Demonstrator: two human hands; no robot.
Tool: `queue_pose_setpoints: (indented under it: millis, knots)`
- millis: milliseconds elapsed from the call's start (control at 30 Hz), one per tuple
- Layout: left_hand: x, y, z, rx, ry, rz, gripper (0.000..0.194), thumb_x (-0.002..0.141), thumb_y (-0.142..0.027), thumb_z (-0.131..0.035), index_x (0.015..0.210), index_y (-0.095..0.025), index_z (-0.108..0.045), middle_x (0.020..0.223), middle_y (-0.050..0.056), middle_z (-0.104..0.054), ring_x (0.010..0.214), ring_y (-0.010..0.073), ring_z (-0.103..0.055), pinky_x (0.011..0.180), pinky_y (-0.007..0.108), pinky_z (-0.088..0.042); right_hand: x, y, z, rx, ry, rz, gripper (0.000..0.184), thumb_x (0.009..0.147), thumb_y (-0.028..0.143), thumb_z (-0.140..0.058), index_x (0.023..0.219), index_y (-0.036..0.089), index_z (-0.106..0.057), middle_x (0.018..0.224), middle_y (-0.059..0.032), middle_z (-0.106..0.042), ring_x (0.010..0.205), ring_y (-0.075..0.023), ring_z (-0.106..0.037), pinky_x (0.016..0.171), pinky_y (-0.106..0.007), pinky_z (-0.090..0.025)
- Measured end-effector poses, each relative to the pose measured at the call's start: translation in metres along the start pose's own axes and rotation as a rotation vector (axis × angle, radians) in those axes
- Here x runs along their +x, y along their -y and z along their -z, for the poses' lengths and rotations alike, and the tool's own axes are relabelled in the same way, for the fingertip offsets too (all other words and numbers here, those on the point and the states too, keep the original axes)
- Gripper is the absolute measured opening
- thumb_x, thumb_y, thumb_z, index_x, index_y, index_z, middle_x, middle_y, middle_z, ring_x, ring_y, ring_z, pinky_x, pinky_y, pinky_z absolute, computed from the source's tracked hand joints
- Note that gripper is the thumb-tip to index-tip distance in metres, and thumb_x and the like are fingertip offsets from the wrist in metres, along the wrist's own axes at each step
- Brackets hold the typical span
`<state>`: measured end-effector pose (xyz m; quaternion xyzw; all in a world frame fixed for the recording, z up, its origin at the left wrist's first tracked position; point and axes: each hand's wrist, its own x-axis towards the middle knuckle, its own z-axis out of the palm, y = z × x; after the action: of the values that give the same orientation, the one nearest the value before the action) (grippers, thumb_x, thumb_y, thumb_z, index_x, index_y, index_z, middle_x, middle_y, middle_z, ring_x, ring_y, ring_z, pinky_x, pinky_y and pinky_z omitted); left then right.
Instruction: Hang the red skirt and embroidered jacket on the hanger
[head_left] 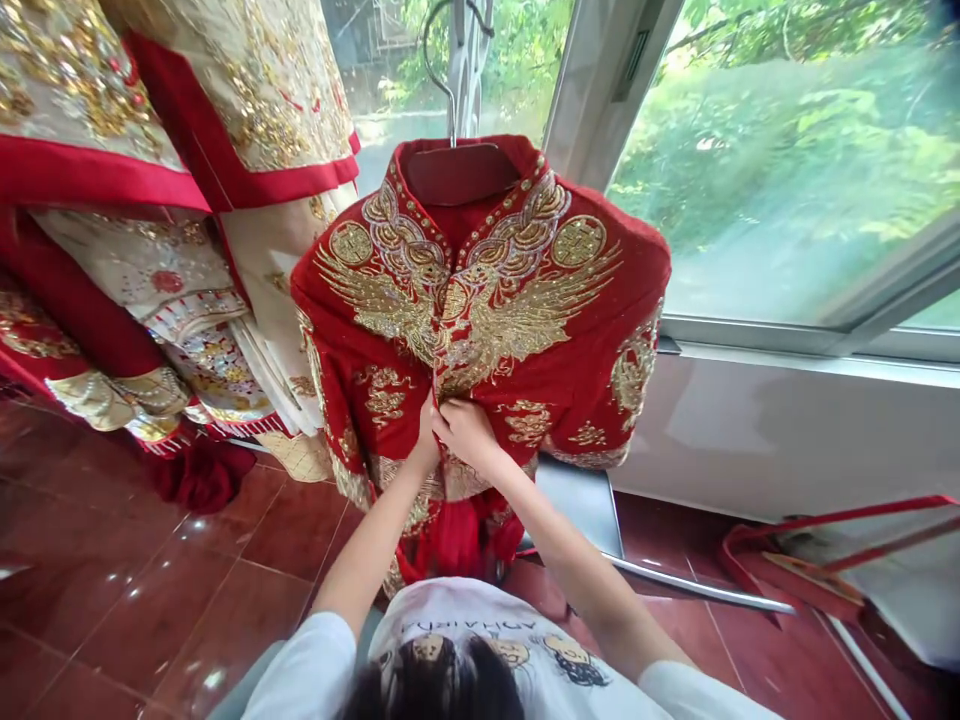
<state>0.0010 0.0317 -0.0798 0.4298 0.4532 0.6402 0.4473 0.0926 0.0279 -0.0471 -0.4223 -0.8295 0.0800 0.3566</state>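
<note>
A red jacket with gold embroidery hangs on a hanger in front of me, its collar upright and its upper front drawn together. My left hand is closed on the front edge at about chest height. Right beside it, my right hand pinches the opposite edge, with fingers bent over the front seam. Both hands touch or nearly touch at the middle of the jacket. Any fastener between the fingertips is too small and covered to make out. Red fabric hangs below the jacket's hem.
Cream and red embroidered garments hang close on the left. Behind stand windows above a white wall. A dark-seated chair is behind the jacket, and a red-edged bag lies at right on the red tiled floor.
</note>
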Motion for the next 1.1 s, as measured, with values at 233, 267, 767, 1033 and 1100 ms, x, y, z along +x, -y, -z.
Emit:
queue_pose_setpoints:
  millis: [233,267,767,1033,1100]
  knots:
    - [-0.026,0.042,0.042,-0.149,-0.077,0.022,0.007,0.067,-0.017,-0.071,0.069,-0.020,-0.065,0.089,0.006,-0.066,0.098,0.0217,-0.060,0.096,0.032,-0.042,-0.049,-0.040,-0.024,0.743,-0.114,-0.313,0.018,0.082,0.036,-0.059,0.084,0.019,-0.065,0.093,-0.0059,-0.065,0.092,-0.0174,-0.060,0.088,-0.031,-0.046]
    - [-0.030,0.048,0.050,-0.201,-0.131,0.046,0.006,0.068,-0.020,-0.068,0.068,-0.020,-0.062,0.086,0.005,-0.065,0.095,0.0200,-0.061,0.094,0.031,-0.043,-0.057,-0.045,-0.032,0.847,-0.138,-0.413,0.021,0.079,0.039,-0.062,0.084,0.020,-0.066,0.092,-0.0056,-0.066,0.091,-0.0179,-0.061,0.088,-0.032,-0.047]
    - [-0.078,0.124,0.140,-0.456,-0.539,0.663,0.019,0.080,-0.025,-0.069,0.075,-0.016,-0.053,0.064,-0.002,-0.059,0.057,0.0104,-0.060,0.059,0.023,-0.049,-0.173,-0.130,-0.061,1.334,-0.343,-1.152,0.049,0.050,0.043,-0.079,0.085,0.022,-0.052,0.083,0.0013,-0.068,0.078,-0.0140,-0.065,0.072,-0.031,-0.055]
    - [-0.106,0.114,0.132,-0.588,-0.412,0.681,0.016,0.078,-0.022,-0.073,0.079,-0.017,-0.058,0.075,0.001,-0.065,0.073,0.0141,-0.066,0.074,0.030,-0.055,-0.168,-0.087,-0.063,1.472,-0.397,-1.138,0.047,0.056,0.029,-0.081,0.096,0.019,-0.060,0.097,-0.0055,-0.072,0.088,-0.0205,-0.069,0.079,-0.034,-0.055]
    - [-0.113,0.108,0.126,-0.588,-0.393,0.691,0.014,0.079,-0.022,-0.072,0.082,-0.016,-0.060,0.083,0.003,-0.069,0.079,0.0168,-0.067,0.076,0.034,-0.056,-0.173,-0.073,-0.065,1.464,-0.427,-1.150,0.048,0.060,0.031,-0.080,0.102,0.020,-0.059,0.102,-0.0049,-0.072,0.091,-0.0201,-0.069,0.077,-0.032,-0.056]
